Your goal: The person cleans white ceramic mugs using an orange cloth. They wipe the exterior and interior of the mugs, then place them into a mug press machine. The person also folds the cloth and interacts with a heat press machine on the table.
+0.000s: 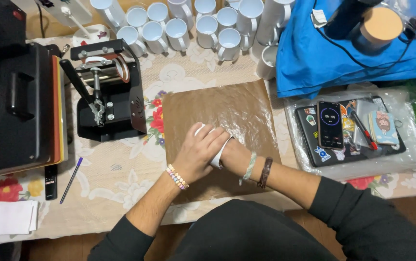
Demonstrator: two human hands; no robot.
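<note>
Both hands are on a white mug [216,155] lying on a brown sheet [237,108] at the middle of the table [121,169]. The left hand [196,154] covers the mug from above, fingers curled over it in a closed grip. The right hand [234,155] is mostly hidden behind the mug; its grip cannot be told. Left of the sheet stands a black mug press [109,92]. A group of white mugs [188,26] stands at the far edge. A phone [329,124] lies to the right
</note>
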